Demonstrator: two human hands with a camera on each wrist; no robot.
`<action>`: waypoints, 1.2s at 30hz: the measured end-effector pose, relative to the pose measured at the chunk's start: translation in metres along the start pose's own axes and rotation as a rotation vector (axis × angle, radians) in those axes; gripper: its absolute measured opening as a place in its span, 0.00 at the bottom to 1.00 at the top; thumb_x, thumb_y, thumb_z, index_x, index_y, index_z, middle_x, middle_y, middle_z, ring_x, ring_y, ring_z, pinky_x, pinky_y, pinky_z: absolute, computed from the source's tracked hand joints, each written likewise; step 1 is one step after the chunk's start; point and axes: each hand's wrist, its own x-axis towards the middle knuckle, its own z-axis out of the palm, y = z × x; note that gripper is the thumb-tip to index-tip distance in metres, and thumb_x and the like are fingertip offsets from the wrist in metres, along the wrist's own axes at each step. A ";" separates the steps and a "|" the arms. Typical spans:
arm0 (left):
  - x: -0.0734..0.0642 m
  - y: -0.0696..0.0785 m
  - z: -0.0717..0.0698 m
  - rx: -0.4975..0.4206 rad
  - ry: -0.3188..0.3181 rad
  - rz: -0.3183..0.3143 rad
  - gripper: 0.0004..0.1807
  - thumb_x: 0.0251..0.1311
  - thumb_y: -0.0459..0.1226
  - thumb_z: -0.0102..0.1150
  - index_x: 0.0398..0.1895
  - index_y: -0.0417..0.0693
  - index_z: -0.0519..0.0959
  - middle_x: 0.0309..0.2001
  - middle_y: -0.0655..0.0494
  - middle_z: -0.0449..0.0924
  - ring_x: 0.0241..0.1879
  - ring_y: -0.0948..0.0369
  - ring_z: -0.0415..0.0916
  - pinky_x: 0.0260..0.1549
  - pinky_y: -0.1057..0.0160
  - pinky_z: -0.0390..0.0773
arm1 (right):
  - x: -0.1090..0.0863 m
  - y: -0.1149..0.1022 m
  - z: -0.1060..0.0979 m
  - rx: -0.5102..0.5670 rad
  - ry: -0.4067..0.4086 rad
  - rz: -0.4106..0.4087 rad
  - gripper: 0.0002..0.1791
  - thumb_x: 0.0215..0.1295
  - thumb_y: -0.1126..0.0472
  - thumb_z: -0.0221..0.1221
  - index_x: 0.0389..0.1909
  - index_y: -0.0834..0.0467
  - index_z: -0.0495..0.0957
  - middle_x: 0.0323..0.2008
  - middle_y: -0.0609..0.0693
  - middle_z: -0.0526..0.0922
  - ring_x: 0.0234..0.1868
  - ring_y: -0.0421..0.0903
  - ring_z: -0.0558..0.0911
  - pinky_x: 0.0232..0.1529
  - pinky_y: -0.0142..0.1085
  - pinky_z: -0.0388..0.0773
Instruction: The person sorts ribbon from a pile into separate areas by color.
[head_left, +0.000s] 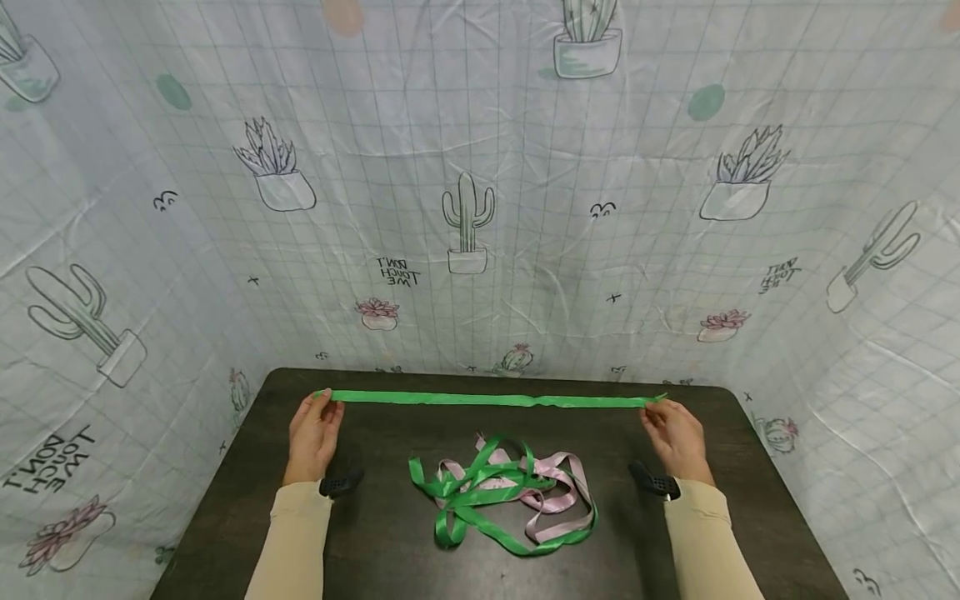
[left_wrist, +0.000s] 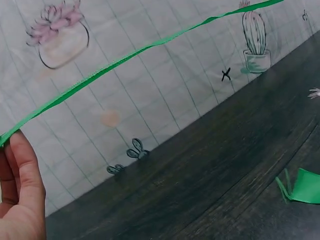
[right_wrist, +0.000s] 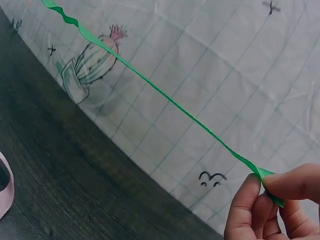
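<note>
A green ribbon (head_left: pixel 450 398) is stretched nearly straight between both hands, along the far side of the dark table. My left hand (head_left: pixel 314 429) pinches its left end between thumb and fingers. At the other end, my right hand (head_left: pixel 677 431) pinches the ribbon, with a short tail poking out past the fingertips. In the right wrist view the strip (right_wrist: pixel 170 97) turns edge-on and twists a little towards its far part. Nearer than the taut strip, a tangled heap of green ribbon (head_left: pixel 487 497) and pink ribbon (head_left: pixel 558 504) lies on the table between the forearms.
The dark wooden table (head_left: pixel 390 550) has rounded far corners. Behind it and on both sides hangs a pale grid cloth (head_left: pixel 525 275) printed with cacti. A black band (head_left: pixel 342 483) sits on the left wrist, and another black band (head_left: pixel 654 482) on the right.
</note>
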 end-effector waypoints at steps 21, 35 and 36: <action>0.042 -0.023 0.019 0.171 0.062 -0.133 0.06 0.77 0.31 0.55 0.38 0.49 0.74 0.34 0.60 0.75 0.40 0.65 0.76 0.50 0.71 0.81 | 0.053 0.007 0.003 -0.063 0.000 0.152 0.06 0.80 0.70 0.48 0.49 0.57 0.69 0.34 0.47 0.76 0.37 0.39 0.80 0.52 0.27 0.82; 0.071 -0.039 0.021 0.168 0.135 -0.137 0.02 0.77 0.32 0.55 0.45 0.50 0.73 0.41 0.60 0.73 0.42 0.65 0.74 0.52 0.72 0.81 | 0.082 0.002 0.009 -0.032 0.029 0.181 0.10 0.79 0.72 0.46 0.53 0.55 0.64 0.36 0.48 0.73 0.42 0.40 0.79 0.57 0.27 0.81; 0.073 -0.040 0.021 0.167 0.137 -0.135 0.02 0.77 0.33 0.54 0.45 0.50 0.73 0.41 0.60 0.73 0.43 0.65 0.74 0.52 0.72 0.81 | 0.084 0.002 0.010 -0.028 0.039 0.182 0.11 0.78 0.72 0.47 0.53 0.55 0.64 0.35 0.48 0.73 0.41 0.40 0.80 0.56 0.27 0.81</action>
